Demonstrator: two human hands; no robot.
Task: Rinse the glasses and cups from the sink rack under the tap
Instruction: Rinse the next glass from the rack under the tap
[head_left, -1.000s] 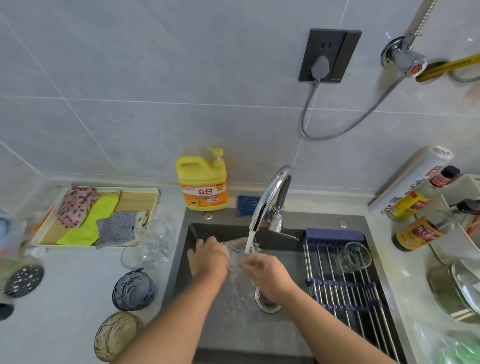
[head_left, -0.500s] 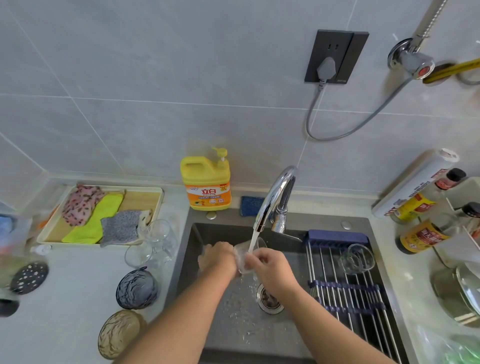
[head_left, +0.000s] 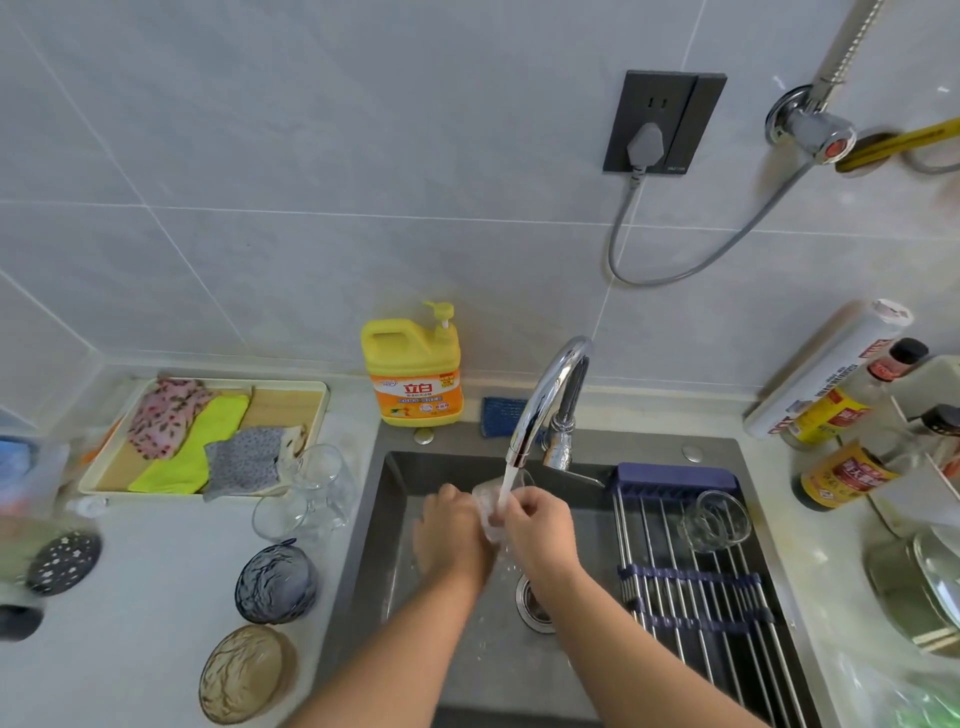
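Sink (head_left: 396, 525) w/ tap (head_left: 546, 392) running — L hand (head_left: 451, 538) & R hand (head_left: 541, 526) both gripping clear glass (head_left: 485, 500) under stream.

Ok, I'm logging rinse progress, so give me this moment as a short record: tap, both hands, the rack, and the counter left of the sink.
tap: running, water lands on the held glass
left hand: holds the clear glass over the sink
right hand: grips the same glass
sink rack: one glass cup on it, near the back
left counter: clear glasses, blue bowl, amber bowl
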